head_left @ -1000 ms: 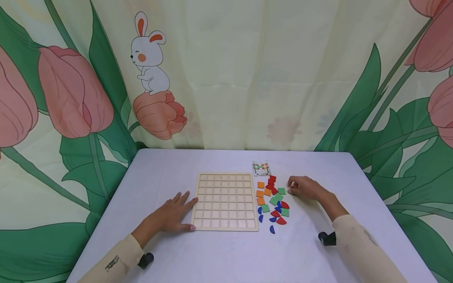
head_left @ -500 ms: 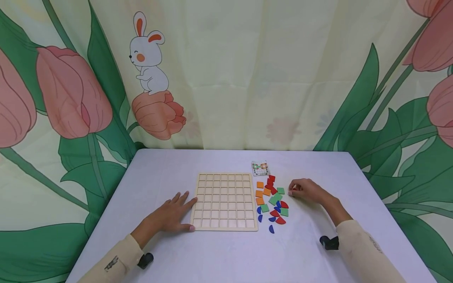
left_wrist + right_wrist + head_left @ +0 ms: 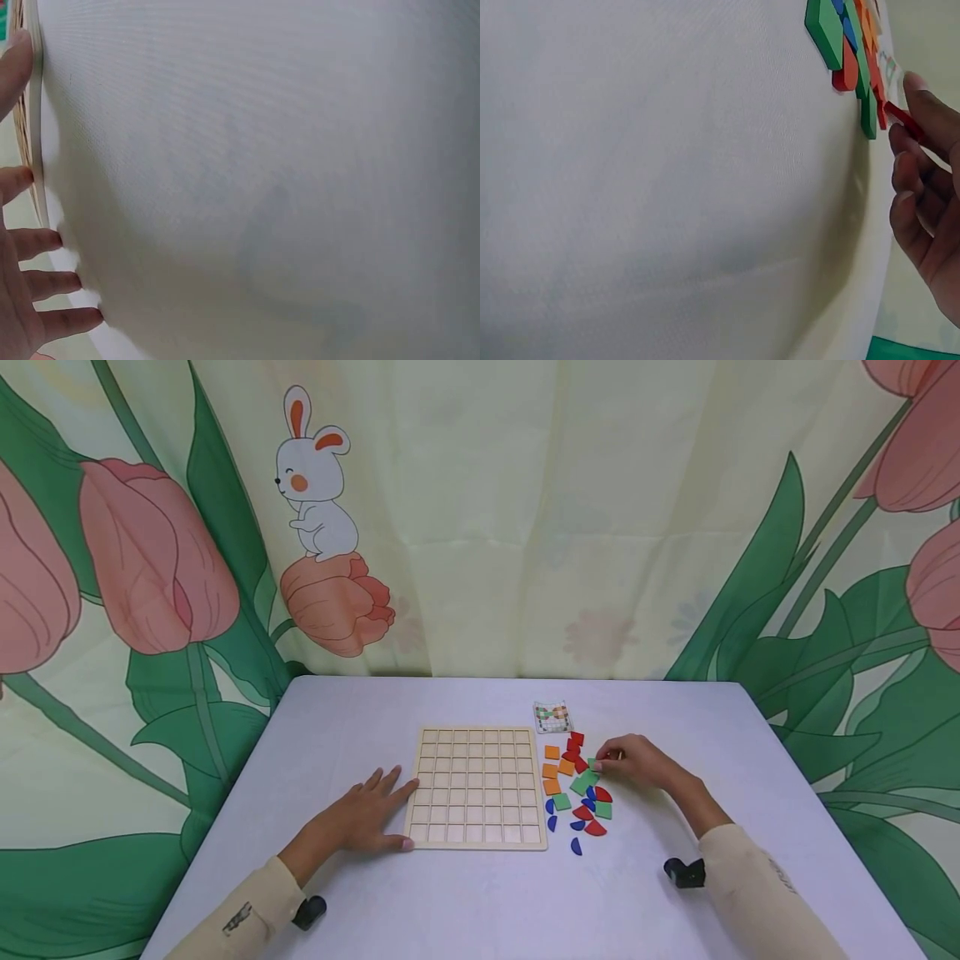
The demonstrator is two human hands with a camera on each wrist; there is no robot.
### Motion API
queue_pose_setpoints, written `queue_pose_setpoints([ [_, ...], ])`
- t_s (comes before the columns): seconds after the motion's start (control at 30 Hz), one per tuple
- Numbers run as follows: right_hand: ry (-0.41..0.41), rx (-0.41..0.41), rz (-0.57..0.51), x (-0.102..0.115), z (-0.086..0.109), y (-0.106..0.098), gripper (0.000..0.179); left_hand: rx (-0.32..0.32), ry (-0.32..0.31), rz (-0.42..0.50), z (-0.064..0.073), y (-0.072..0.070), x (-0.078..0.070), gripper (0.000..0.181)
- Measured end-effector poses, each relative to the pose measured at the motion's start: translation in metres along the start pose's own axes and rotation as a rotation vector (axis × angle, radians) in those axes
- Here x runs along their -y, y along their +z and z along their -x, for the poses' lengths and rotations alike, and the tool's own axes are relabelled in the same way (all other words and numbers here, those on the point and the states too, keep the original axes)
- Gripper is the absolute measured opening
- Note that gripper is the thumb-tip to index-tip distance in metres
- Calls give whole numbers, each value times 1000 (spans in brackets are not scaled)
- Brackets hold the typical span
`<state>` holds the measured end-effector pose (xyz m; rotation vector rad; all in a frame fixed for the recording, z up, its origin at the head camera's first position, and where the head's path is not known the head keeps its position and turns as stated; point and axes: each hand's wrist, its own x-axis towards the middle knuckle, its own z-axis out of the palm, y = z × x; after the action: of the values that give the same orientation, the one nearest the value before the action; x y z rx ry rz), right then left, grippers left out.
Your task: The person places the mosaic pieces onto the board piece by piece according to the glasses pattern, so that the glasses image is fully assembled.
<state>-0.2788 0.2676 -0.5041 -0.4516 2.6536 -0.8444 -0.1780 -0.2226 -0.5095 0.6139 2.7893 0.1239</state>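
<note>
My left hand lies with fingers spread at the left edge of a square wooden grid board. In the left wrist view its thumb and index finger touch the board's side. My right hand pinches a small red piece between thumb and index finger; the piece's full shape is hidden. That hand hovers over the right side of a loose group of flat pieces, close to a green square that it partly covers.
Orange squares, red pieces, blue half-rounds and green squares lie right of the board. A small printed pattern card lies behind them on the white table. A patterned curtain hangs beyond.
My right hand has moved left, from beside the pieces to over their right edge, with the red piece between its fingertips. The left hand and the board stay put.
</note>
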Motion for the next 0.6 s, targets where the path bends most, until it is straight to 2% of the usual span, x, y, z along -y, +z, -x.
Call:
queue_pose_setpoints([
  [0.27,22,5,-75,10,-4,3,23,0,-12,4,1,-1,-2,97],
  [0.6,-21,26,-94,19,-5,6,26,23,-24,-2,2,0,-4,98],
])
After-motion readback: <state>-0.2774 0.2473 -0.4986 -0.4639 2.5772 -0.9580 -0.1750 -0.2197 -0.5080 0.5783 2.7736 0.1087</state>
